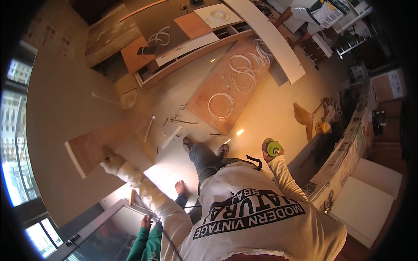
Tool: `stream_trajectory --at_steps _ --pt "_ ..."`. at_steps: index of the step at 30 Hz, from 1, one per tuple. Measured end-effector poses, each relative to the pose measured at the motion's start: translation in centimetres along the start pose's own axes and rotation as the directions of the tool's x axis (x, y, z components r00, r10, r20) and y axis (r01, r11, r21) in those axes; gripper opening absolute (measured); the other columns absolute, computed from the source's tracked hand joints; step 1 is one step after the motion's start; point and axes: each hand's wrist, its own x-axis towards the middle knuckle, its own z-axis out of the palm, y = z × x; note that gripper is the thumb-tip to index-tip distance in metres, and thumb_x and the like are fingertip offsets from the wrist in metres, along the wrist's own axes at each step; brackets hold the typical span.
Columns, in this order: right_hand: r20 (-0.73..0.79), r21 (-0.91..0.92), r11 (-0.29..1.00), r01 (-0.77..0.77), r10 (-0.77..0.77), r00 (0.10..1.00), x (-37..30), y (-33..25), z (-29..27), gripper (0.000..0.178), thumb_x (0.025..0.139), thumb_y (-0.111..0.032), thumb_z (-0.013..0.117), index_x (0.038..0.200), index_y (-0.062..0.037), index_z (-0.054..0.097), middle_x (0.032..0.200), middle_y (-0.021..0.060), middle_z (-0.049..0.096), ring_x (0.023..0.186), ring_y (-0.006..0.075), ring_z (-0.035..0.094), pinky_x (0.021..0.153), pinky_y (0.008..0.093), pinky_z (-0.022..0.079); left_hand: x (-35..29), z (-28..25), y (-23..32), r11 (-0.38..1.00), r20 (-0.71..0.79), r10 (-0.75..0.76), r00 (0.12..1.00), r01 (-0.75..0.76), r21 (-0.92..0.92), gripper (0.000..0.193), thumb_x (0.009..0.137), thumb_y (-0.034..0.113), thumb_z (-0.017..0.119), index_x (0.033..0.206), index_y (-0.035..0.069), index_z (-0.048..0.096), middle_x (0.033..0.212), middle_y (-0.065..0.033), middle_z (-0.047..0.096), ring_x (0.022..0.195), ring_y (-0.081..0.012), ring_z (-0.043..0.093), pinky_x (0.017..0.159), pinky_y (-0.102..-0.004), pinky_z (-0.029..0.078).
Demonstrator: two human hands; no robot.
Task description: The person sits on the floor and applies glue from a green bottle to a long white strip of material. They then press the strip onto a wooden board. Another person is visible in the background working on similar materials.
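Note:
My left hand [114, 162] reaches out to the left and rests against the face of a brown wooden board [89, 145] with a pale edge. Blur hides how its fingers are set. On the right, the fingers of my right hand [266, 153] are wrapped round a lime-green handheld tool [274, 148], rounded, with a metal piece at its tip. The tool is held near my waist, apart from the board. Its exact kind does not show.
White edging coils [221, 106] lie on a brown panel [198, 102] ahead. Offcuts [171, 137] litter the floor by my shoes. A co-worker's green sleeve [139, 243] is close at lower left; another person [324, 13] is far right. A long white board [270, 39] spans the back.

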Motion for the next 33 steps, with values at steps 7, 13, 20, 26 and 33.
stream_trajectory --at_steps 7,13,20,26,33 --pt "-0.073 0.309 0.95 0.044 -0.022 0.997 1.5 1.3 -2.2 0.028 0.092 -0.026 0.053 0.084 0.0 0.061 0.075 0.0136 0.064 0.07 0.0302 0.064 0.069 0.0423 0.059 16.3 3.3 -5.1 0.992 -0.004 -0.117 0.993 0.117 -0.039 0.035 0.09 0.016 0.069 0.119 -0.003 0.063 0.111 -0.0133 0.068 0.097 -0.0201 0.063 0.085 -0.0316 0.052" --pt "-0.031 0.356 0.934 0.036 -0.027 0.999 2.1 7.0 -0.8 0.029 0.091 -0.027 0.054 0.087 -0.0001 0.062 0.078 0.0142 0.065 0.072 0.0304 0.065 0.072 0.0432 0.059 24.9 4.8 -6.1 0.98 0.029 -0.196 0.98 0.197 -0.029 0.043 0.091 0.025 0.068 0.124 -0.002 0.06 0.115 -0.0144 0.067 0.101 -0.0224 0.062 0.087 -0.0325 0.051" --pt "0.037 0.254 0.964 0.075 -0.088 0.995 3.0 14.7 2.7 0.035 0.093 -0.031 0.05 0.095 0.001 0.065 0.089 0.0169 0.069 0.084 0.0328 0.067 0.08 0.0441 0.059 35.9 5.9 -15.1 0.99 0.079 -0.097 0.992 0.104 -0.099 0.049 0.093 0.029 0.067 0.125 -0.006 0.057 0.118 -0.0185 0.064 0.102 -0.0235 0.062 0.089 -0.033 0.05" --pt "-0.002 0.35 0.936 0.045 -0.047 0.999 5.1 18.6 1.8 0.025 0.089 -0.021 0.052 0.087 0.0016 0.064 0.083 0.0153 0.067 0.081 0.0308 0.067 0.079 0.0457 0.059 37.4 7.8 -13.8 0.996 0.046 -0.075 0.996 0.077 -0.038 0.056 0.094 0.038 0.063 0.125 -0.008 0.056 0.119 -0.0199 0.064 0.104 -0.0262 0.061 0.09 -0.0358 0.049" --pt "0.107 0.285 0.954 0.089 -0.123 0.987 5.5 21.8 1.8 0.027 0.091 -0.02 0.048 0.086 0.0011 0.063 0.084 0.0138 0.066 0.082 0.0273 0.065 0.079 0.0414 0.058 40.2 6.5 -18.8 0.923 -0.141 -0.287 0.948 0.313 0.224 0.058 0.094 0.041 0.062 0.123 -0.009 0.057 0.117 -0.0237 0.063 0.103 -0.0267 0.063 0.087 -0.0368 0.051"
